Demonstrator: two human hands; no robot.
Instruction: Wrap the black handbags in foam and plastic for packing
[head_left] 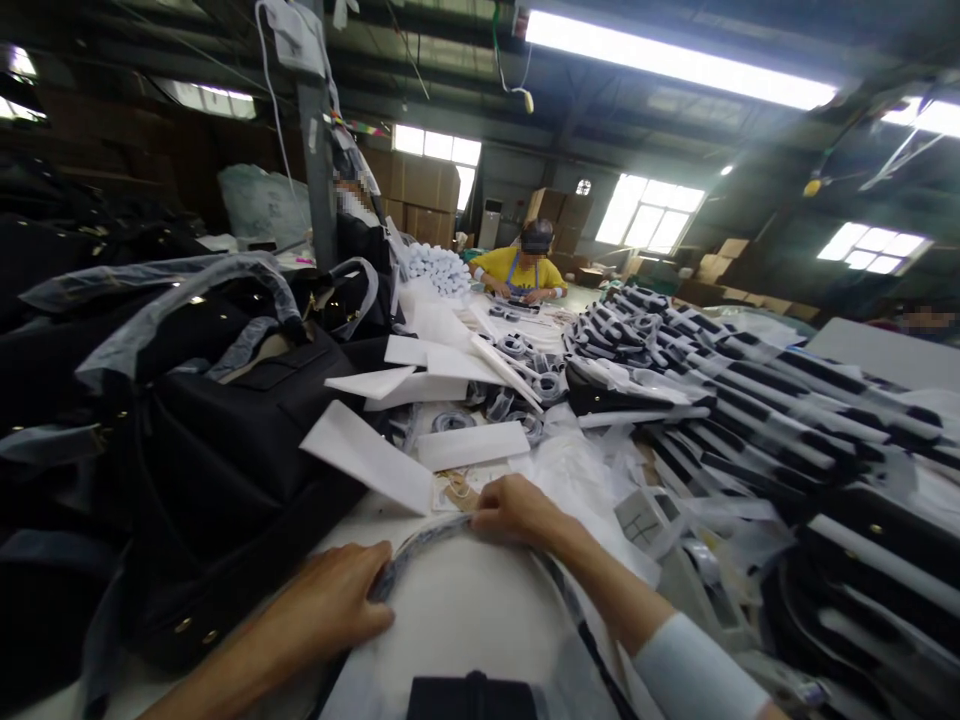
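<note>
A long dark bag strap (420,538), covered in clear plastic film, curves in an arch in front of me. My left hand (341,598) has its fingers and thumb around the left side of the arch. At the top of the arch, my right hand (517,512) pinches the strap, its fingertips partly hidden. The strap runs on down to the right under my right forearm. A black piece (472,697), perhaps part of a bag, shows at the bottom edge, between the strap's two sides. Just beyond my hands lie white foam sheets (367,455) and a small tag with string (456,490).
Black bags (247,450) with film-wrapped handles crowd the left. On the right are stacked black bag parts with white wrapping (765,390) and a tape dispenser (690,560). Coiled straps (547,385) lie mid-table. A co-worker in yellow (521,270) sits at the far end.
</note>
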